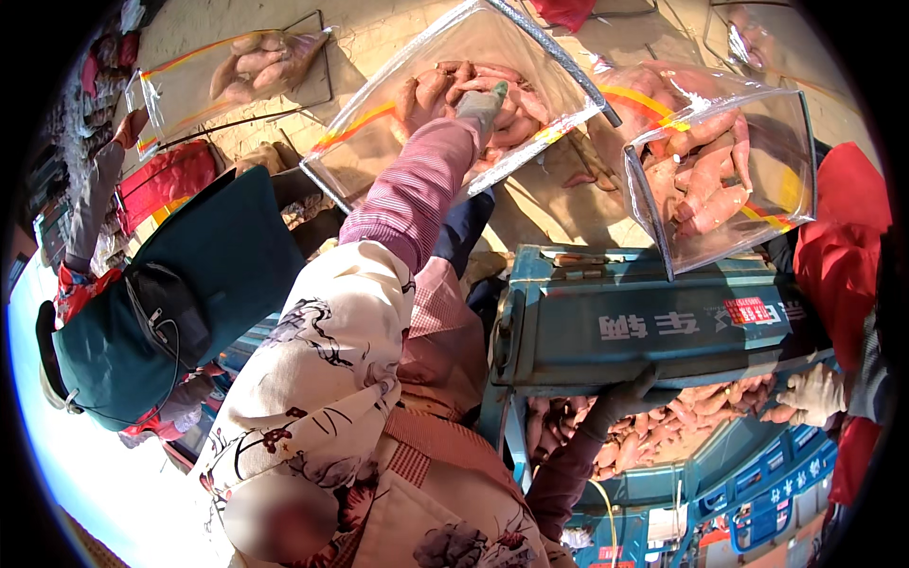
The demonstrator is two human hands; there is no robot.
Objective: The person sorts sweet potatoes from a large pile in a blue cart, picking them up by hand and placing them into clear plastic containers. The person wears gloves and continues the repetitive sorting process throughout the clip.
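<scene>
My left hand (484,106), in a pale glove with green fingertips, reaches into a clear plastic bag on a metal frame (568,64) and lies on the sweet potatoes (429,92) there; whether its fingers close on one cannot be told. Lower right, my right hand (632,401), in a dark glove, rests against the lower edge of the truck's blue side panel (660,323). Just below that hand lies a heap of sweet potatoes (639,444) in the truck bed.
Another framed clear bag of sweet potatoes (710,170) stands at the right, a further one (263,64) upper left. A person in a dark green hat (213,255) is close at the left. At the right edge, a co-worker's gloved hand (813,397) is at the heap, beside a red sleeve.
</scene>
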